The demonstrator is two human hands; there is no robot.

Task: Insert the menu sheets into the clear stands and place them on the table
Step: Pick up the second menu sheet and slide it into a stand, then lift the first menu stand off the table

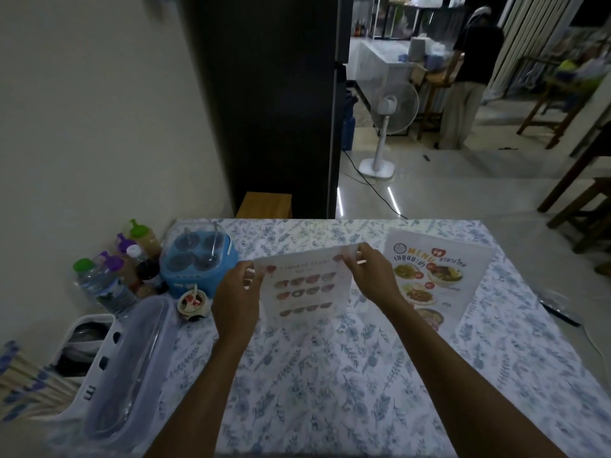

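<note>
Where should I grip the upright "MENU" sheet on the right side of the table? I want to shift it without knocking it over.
Take the white "MENU" sheet with food photos by its two upper corners, fingers coming down from above, as both hands now hold the other menu. It stands near upright on the floral tablecloth, so top edges are free; its base is hard to make out.

Dim, grainy wide-angle view — glare streaks on the floor (363, 196), soft blur and bending at the edges.
</note>
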